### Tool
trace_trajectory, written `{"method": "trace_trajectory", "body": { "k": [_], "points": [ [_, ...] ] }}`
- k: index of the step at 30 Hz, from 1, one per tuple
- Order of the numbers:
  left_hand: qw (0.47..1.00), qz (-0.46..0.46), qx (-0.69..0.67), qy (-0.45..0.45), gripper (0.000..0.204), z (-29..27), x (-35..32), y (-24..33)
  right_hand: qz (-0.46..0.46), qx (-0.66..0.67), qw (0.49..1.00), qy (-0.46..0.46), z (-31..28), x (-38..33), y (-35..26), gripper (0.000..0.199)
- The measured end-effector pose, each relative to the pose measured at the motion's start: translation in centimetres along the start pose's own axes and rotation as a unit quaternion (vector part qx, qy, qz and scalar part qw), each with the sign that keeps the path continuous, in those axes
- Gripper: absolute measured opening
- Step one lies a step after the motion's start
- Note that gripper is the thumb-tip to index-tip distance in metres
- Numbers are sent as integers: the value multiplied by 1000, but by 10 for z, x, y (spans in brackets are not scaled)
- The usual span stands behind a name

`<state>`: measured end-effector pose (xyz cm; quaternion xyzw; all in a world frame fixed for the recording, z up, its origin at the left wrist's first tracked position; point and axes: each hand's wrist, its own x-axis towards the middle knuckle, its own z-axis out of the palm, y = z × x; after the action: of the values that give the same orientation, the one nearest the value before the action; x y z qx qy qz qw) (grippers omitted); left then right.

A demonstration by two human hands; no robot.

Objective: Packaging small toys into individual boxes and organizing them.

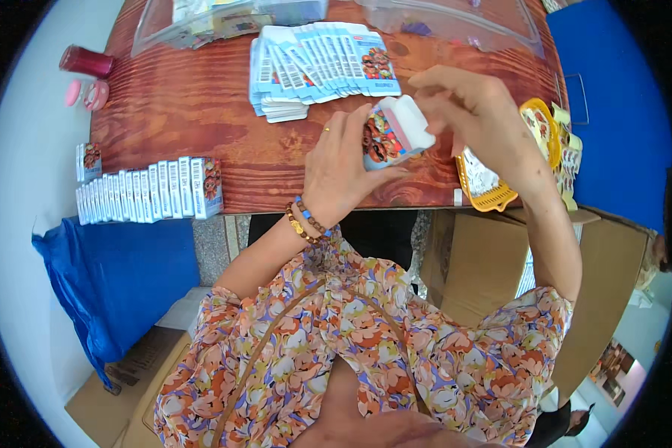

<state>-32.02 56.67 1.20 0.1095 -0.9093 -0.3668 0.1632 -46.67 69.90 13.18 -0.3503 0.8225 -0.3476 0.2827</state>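
A: Taking the small box as the clock's centre, where are the hands?
B: The left hand comes in from eight o'clock, its fingers and thumb clasped around the small box, which is held tilted over the wooden table. The box's white flap stands out toward two o'clock.
A: And the right hand?
B: At two o'clock, half unfurled, fingers bent and loosely apart beside the flap. The fingertips are blurred, so I can't say whether they touch it.
A: How near is the table's edge?
B: Below the box, at six, running across in front of the person.
A: Any room to move?
B: Bare wood lies toward nine, between the fanned pile of flat cartons at ten to eleven and the row of boxes past eight. The yellow basket crowds four o'clock, partly behind the right forearm. Clear plastic bins line the far side, one near ten, another near one.
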Motion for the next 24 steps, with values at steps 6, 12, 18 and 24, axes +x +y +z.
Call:
{"method": "trace_trajectory", "body": {
  "k": [6, 12, 18, 24],
  "points": [
    [994, -25, -103, -17, 87, -3, -9, -13, 138, 32, 982, 122, -24, -42, 83, 17],
    [982, -12, -178, -67, 89, 8, -11, -1, 141, -195, 947, 213, 29, -57, 184, 28],
    [984, 11, -164, -74, 92, 10, -14, -2, 160, -101, 959, 210, 20, -66, 171, 18],
    [980, 7, -173, -100, 92, 14, -9, 2, 184, 122, 934, 280, 10, -82, 165, 24]
  ]
}}
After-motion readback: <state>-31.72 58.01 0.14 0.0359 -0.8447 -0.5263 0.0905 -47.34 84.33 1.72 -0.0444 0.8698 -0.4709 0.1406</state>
